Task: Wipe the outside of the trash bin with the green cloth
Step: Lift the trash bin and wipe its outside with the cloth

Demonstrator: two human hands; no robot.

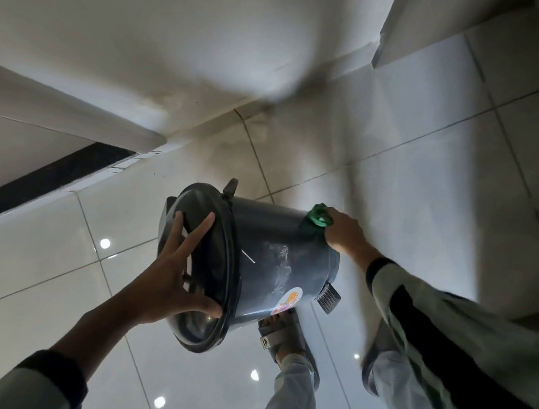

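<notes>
A dark grey trash bin is being tilted on its side above the tiled floor, its lid end propped by the left hand, fingers spread flat and apart against the lid. At the bin's far end, near its base, the green cloth is being clamped by the right hand and pressed against the wall. Because the bin is being braced rather than gripped, it is judged likely to roll or slip toward the sandalled foot just below it.
</notes>
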